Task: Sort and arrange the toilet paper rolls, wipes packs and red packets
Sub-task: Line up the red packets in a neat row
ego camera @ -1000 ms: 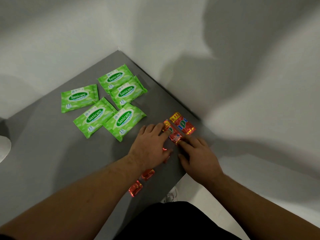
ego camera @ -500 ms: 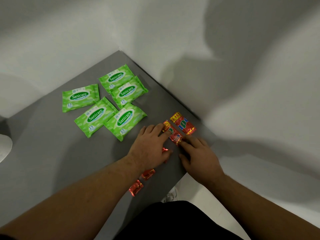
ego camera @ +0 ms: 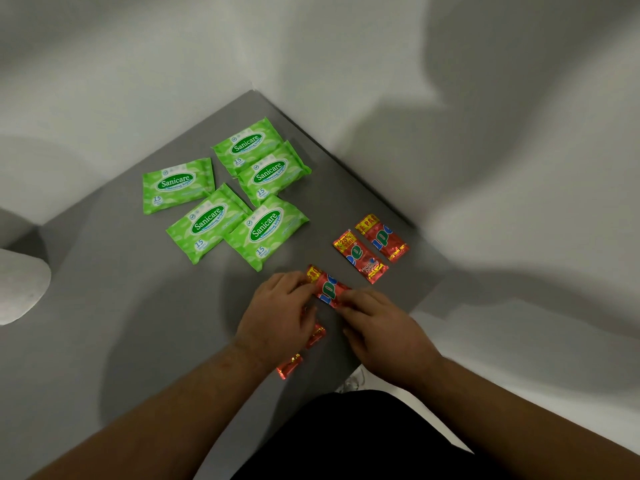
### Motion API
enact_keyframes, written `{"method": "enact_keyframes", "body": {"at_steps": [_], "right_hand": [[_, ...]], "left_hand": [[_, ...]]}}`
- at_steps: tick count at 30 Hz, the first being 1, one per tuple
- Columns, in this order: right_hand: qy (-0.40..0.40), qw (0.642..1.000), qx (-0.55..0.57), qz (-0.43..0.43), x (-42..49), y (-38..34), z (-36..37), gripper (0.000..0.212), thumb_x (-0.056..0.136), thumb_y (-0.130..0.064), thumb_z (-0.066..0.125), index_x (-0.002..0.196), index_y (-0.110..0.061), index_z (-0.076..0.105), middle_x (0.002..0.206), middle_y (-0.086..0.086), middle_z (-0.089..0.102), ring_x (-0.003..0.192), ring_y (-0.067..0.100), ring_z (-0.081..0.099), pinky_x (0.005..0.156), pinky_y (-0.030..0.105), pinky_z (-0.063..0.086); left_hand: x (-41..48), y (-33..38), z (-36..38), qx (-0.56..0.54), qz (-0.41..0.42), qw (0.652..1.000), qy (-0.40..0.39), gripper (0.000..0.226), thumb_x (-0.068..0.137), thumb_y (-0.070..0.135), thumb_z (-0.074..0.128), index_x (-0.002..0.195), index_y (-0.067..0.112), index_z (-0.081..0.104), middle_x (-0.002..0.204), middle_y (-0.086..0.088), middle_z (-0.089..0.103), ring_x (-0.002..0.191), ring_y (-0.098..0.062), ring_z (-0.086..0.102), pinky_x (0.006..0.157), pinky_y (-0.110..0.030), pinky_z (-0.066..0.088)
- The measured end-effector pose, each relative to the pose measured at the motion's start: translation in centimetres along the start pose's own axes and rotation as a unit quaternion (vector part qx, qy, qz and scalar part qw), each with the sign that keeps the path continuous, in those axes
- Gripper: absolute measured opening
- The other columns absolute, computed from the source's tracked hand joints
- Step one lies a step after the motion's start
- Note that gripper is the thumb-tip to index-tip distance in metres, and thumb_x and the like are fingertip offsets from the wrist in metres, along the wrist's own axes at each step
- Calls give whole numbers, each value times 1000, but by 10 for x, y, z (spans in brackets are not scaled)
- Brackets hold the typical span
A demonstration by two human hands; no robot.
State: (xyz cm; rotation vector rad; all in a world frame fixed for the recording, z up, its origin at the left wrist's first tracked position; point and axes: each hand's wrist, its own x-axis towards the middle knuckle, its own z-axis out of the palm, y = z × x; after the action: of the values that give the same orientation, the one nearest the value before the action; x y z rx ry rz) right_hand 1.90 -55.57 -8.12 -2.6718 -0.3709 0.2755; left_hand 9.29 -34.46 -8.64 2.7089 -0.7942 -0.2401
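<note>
Holding the red packet point(ego camera: 329, 289) between both hands, I am pinching its far end with my left hand point(ego camera: 277, 320) and its near end with my right hand point(ego camera: 384, 327). Fingers of both hands are curled onto the foil. The packet is sitting low over the grey table point(ego camera: 138, 323), near the two laid red packets point(ego camera: 360, 256) and on my side of them. I cannot tell whether it is touching the surface. The laid pair are lying side by side, close together, near the table's right edge.

Hazards, as I am judging them:
- The foil is looking slick, so a light pinch could let the packet twist and land askew.
- Setting it down too close could push the nearest laid packet out of line or overlap it.
- The right edge is running just beyond the row, so a shove that way could send a packet off the table.
- My left palm is covering part of the loose red packets point(ego camera: 317, 336), and dragging the wrist could scatter them toward the front edge.

Containers: none is showing. Everything is lying directly on the table. Five green wipes packs point(ego camera: 266, 228) are grouped farther back, some overlapping. A rounded white object point(ego camera: 20, 285) is showing at the left margin, and I cannot tell whether it is a toilet paper roll.
</note>
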Motion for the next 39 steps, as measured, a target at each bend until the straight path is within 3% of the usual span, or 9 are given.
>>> {"method": "enact_keyframes", "body": {"at_steps": [5,9,15,22,39], "right_hand": [[0,999,-23,38,0,2,-2,41,90,-30,68,130,-18,68,141,2,59,128,19,55,106,26,33],[11,997,-32,73,-1,4,-5,44,89,-32,70,131,-19,67,147,3,54,134,23,51,107,29,29],[-4,996,-13,90,0,4,-7,45,95,-36,62,138,-23,61,152,3,49,140,25,44,113,38,37],[-19,996,0,85,4,2,-9,49,96,-36,59,144,-24,55,155,1,44,143,21,38,116,34,31],[-30,996,6,88,1,4,-12,49,97,-36,59,144,-25,55,155,-1,44,142,21,38,114,32,32]], "left_hand": [[10,9,-3,25,7,1000,-13,48,93,42,56,135,24,66,136,0,63,129,-21,56,115,-42,42],[18,15,-4,30,16,999,-14,50,91,38,62,137,20,65,138,-2,62,129,-23,57,120,-46,38],[24,19,-8,43,25,999,-18,49,90,33,64,135,16,66,138,-5,63,127,-24,59,115,-39,43],[23,19,-8,40,8,999,-21,50,90,34,64,136,14,65,140,-6,62,126,-25,60,106,-38,50],[21,14,-5,26,22,999,-28,56,94,37,59,146,16,56,150,-5,53,138,-23,50,112,-37,48]]}}
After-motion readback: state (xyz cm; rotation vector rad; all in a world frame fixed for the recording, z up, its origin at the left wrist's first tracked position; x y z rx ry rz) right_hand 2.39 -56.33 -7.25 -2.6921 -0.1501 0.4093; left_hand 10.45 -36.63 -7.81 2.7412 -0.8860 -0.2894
